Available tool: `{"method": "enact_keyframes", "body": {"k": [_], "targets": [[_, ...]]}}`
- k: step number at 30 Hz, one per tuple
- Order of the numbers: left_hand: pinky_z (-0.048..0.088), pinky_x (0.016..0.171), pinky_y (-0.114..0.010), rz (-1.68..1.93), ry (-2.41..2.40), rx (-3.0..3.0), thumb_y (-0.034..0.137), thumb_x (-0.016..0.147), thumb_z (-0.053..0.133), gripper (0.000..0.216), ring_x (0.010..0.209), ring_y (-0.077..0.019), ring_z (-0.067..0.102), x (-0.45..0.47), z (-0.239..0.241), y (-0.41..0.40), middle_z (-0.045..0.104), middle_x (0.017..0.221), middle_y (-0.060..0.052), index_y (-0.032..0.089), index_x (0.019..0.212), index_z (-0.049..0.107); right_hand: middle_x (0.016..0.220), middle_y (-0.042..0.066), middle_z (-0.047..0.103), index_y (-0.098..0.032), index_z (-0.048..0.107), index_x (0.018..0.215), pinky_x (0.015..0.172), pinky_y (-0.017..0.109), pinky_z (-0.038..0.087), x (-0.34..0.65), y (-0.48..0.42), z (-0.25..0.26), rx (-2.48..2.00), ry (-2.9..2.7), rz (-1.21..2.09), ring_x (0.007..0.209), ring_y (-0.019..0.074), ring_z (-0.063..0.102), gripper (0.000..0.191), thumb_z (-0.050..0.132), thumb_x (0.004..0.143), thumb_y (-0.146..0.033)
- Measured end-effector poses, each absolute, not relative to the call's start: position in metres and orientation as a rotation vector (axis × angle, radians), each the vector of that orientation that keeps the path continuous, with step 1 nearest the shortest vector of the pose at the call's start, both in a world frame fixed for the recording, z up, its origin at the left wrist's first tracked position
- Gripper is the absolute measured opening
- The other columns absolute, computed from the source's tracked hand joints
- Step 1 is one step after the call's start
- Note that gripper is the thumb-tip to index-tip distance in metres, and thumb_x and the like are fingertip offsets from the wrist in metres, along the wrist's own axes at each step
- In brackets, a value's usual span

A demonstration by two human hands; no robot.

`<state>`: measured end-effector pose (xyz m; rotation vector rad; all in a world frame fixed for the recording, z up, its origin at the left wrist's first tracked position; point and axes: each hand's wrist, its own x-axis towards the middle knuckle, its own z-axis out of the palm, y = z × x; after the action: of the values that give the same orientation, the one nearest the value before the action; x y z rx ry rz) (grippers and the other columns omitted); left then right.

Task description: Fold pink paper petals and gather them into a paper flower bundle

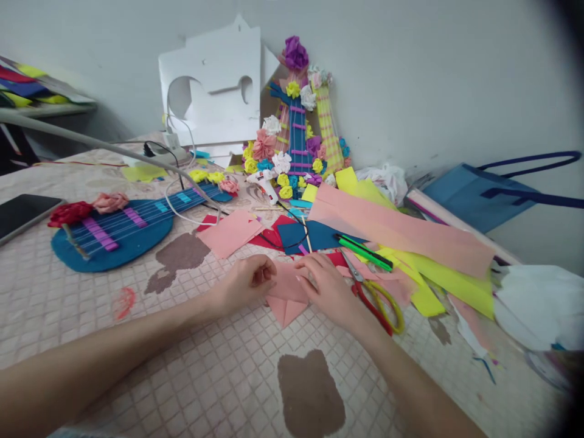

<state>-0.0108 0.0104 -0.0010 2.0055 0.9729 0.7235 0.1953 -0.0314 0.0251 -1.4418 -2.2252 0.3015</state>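
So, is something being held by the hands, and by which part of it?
Yes, the pink paper: the left hand holds its left edge, the right hand its right side.

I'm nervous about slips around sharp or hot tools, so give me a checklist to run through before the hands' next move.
1. Right hand on the folded pink paper: ok, touching it.
2. Left hand gripping that paper: cannot tell, the contact is partly hidden.
3. Scissors well away from the right hand: not ok, they lie close beside it.
4. Glue gun apart from both hands: ok, it lies beyond them.
5. Glue gun cool: cannot tell.
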Motion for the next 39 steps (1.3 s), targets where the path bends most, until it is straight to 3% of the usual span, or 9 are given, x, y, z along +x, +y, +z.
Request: {"method": "enact_keyframes", "body": {"k": [6,12,18,21,23,25,30,36,39], "targets": [[0.041,0.054,-0.021,0.796,1.028,1.993,0.014,0.071,0.049,0.009,0.059,-0.0094,0.051,-0.014,0.001,0.018,0.058,0.071,0.0,0.015,0.078,0.055,0.104,0.007,0.057,-0.018,0.055,0.098,0.084,0.033,0.04,0.178,0.008,0.02,-1.502,-2.409,0.345,0.1,0.0199,0.051,0.026,0.052,0.076,-0.004],[0.048,0.059,-0.023,0.834,1.049,1.868,0.015,0.073,0.053,0.014,0.072,-0.0128,0.058,-0.016,0.001,0.022,0.063,0.084,-0.004,0.014,0.086,0.058,0.071,-0.001,0.054,-0.018,0.053,0.073,0.064,0.026,0.035,0.175,0.021,0.021,-1.566,-2.368,0.486,0.074,0.0159,0.05,0.013,0.056,0.07,-0.007],[0.05,0.078,-0.031,0.789,0.848,1.654,0.037,0.08,0.06,0.032,0.096,-0.0196,0.059,-0.018,0.005,0.025,0.063,0.106,-0.009,0.014,0.103,0.058,0.067,-0.004,0.052,-0.02,0.048,0.073,0.055,0.023,0.035,0.186,0.01,0.028,-1.476,-2.088,0.747,0.062,0.012,0.048,0.009,0.05,0.081,-0.021],[0.049,0.08,-0.032,0.708,0.76,1.423,0.052,0.084,0.052,0.042,0.093,-0.0195,0.059,-0.018,0.01,0.024,0.064,0.098,-0.008,0.015,0.102,0.059,0.073,-0.001,0.057,-0.019,0.051,0.082,0.055,0.023,0.04,0.194,-0.002,0.019,-1.367,-1.569,1.062,0.066,0.0134,0.053,0.016,0.056,0.079,-0.034],[0.05,0.075,-0.031,0.661,0.722,1.265,0.057,0.084,0.049,0.047,0.087,-0.0185,0.06,-0.018,0.012,0.022,0.063,0.092,-0.007,0.015,0.1,0.059,0.073,-0.001,0.058,-0.019,0.053,0.088,0.045,0.021,0.036,0.196,-0.012,0.01,-1.385,-1.332,1.138,0.059,0.0123,0.051,0.025,0.06,0.077,-0.041],[0.049,0.07,-0.029,0.616,0.7,1.222,0.055,0.08,0.056,0.044,0.081,-0.0168,0.06,-0.018,0.014,0.022,0.061,0.087,-0.005,0.014,0.096,0.059,0.072,-0.002,0.057,-0.02,0.055,0.093,0.038,0.019,0.031,0.195,-0.022,0.002,-1.426,-1.168,1.193,0.051,0.0105,0.046,0.031,0.062,0.074,-0.044],[0.041,0.054,-0.02,0.555,0.757,1.353,0.04,0.072,0.068,0.031,0.059,-0.0095,0.052,-0.02,0.011,0.028,0.052,0.064,0.002,0.013,0.073,0.054,0.074,-0.001,0.057,-0.021,0.052,0.097,0.039,0.019,0.035,0.191,-0.043,-0.003,-1.403,-1.151,1.285,0.05,0.0092,0.045,0.032,0.063,0.075,-0.042],[0.041,0.051,-0.02,0.405,0.702,1.529,0.033,0.073,0.066,0.023,0.06,-0.0102,0.054,-0.03,0.004,0.041,0.056,0.068,0.001,0.012,0.081,0.057,0.083,-0.001,0.056,-0.029,0.04,0.123,0.047,0.02,0.037,0.196,-0.054,0.011,-1.219,-1.412,1.376,0.059,0.0108,0.047,0.042,0.054,0.084,-0.035],[0.042,0.053,-0.021,0.382,0.702,1.616,0.03,0.075,0.064,0.023,0.062,-0.0106,0.056,-0.031,0.002,0.042,0.059,0.072,0.0,0.013,0.088,0.058,0.091,0.002,0.059,-0.026,0.056,0.109,0.054,0.023,0.04,0.2,-0.056,0.013,-1.246,-1.582,1.347,0.066,0.0117,0.051,0.024,0.051,0.086,-0.031]]}}
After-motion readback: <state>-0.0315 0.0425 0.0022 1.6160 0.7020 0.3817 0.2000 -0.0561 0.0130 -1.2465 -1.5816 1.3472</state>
